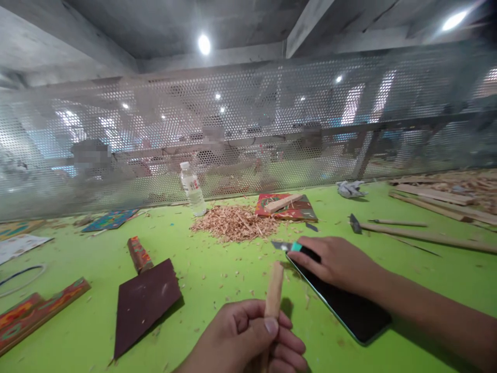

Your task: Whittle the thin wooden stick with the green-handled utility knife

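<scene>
- My left hand (243,334) pinches a stick (274,290) between thumb and fingers; it is pale bare wood, slim, flat-sided, its blunt tip pointing away from me.
- My right hand (337,259) grasps a knife (296,246), teal and black, its thin metal blade bared and pointing left, just beyond the stick's tip.
- Under that hand lies a phone (349,305), black and glossy, with rounded corners; whether my fingers press on it I cannot tell.
- Left of my left hand, sandpaper (147,305), dark and matte, its right edge ragged, touches a painted block (139,255).
- Between sandpaper and stick, the smooth green table (212,290) shows a wide strip flecked with chips.
- Beyond, curled shavings (233,225) heap beside a clear plastic bottle (193,191).
- Right of the phone, a long-handled hammer (427,237) bounds the room.
- A perforated panel (252,134) walls the far edge.
</scene>
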### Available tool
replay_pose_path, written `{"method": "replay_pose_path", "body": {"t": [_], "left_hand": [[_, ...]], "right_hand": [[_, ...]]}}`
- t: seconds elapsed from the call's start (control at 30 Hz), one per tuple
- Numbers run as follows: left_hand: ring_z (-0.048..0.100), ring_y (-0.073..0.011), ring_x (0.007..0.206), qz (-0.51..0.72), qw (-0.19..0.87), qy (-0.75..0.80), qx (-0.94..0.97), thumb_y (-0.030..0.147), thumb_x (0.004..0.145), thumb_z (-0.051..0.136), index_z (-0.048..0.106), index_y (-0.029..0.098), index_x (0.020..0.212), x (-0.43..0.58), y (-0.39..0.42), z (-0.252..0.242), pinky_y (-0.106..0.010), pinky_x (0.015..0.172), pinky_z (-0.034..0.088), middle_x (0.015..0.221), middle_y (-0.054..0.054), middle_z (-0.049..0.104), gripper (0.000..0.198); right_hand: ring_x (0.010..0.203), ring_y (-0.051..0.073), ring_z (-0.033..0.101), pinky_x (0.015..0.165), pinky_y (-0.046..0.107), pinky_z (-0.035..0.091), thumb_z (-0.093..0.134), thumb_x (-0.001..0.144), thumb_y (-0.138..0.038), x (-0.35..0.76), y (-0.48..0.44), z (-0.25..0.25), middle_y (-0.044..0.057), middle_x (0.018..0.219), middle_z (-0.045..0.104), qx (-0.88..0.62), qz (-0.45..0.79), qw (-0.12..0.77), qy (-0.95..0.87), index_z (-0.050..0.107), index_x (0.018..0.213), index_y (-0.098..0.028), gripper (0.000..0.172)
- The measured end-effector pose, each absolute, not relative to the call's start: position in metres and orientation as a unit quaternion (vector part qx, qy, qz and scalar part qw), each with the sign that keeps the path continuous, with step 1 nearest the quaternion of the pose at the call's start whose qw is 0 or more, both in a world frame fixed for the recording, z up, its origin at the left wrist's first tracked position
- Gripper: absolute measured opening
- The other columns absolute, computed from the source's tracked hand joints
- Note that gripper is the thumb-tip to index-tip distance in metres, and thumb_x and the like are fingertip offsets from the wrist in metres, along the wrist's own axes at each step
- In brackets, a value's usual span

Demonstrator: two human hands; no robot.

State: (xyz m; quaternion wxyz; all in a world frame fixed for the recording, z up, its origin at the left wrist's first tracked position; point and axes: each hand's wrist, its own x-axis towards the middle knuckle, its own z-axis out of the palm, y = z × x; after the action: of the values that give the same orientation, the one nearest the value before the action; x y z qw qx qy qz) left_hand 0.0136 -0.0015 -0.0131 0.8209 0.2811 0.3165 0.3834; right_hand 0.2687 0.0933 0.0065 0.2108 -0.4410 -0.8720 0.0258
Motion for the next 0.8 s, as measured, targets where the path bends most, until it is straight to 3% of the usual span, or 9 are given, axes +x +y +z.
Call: {"method": "replay_pose_path", "body": {"t": [0.23,0.53,0.8], "left_hand": [[0.081,-0.0172,0.071,0.412,0.804,0.318,0.287,0.042,0.068,0.106,0.079,0.007,0.091,0.014,0.000,-0.012,-0.024,0.070,0.064,0.084,-0.015,0.084,0.050],[0.080,-0.0169,0.066,0.409,0.802,0.310,0.306,0.045,0.073,0.102,0.078,0.008,0.089,0.016,0.000,-0.014,-0.023,0.064,0.062,0.081,-0.014,0.082,0.047],[0.081,-0.0167,0.068,0.403,0.803,0.322,0.297,0.042,0.075,0.102,0.081,0.007,0.087,0.011,-0.001,-0.013,-0.022,0.065,0.062,0.080,-0.014,0.084,0.043]], "right_hand": [[0.061,0.020,0.063,0.060,0.032,0.038,0.024,0.114,-0.070,0.266,0.078,0.015,0.004,0.072,0.068,-0.399,0.037,0.213,-0.891,0.059,0.088,-0.023,0.065],[0.062,0.020,0.065,0.058,0.033,0.031,0.025,0.114,-0.070,0.253,0.064,0.004,0.006,0.078,0.073,-0.336,0.037,0.182,-0.923,0.064,0.092,-0.021,0.066],[0.063,0.021,0.065,0.058,0.032,0.034,0.025,0.110,-0.078,0.259,0.077,0.003,0.006,0.076,0.073,-0.371,0.009,0.197,-0.907,0.068,0.091,-0.022,0.073]]}}
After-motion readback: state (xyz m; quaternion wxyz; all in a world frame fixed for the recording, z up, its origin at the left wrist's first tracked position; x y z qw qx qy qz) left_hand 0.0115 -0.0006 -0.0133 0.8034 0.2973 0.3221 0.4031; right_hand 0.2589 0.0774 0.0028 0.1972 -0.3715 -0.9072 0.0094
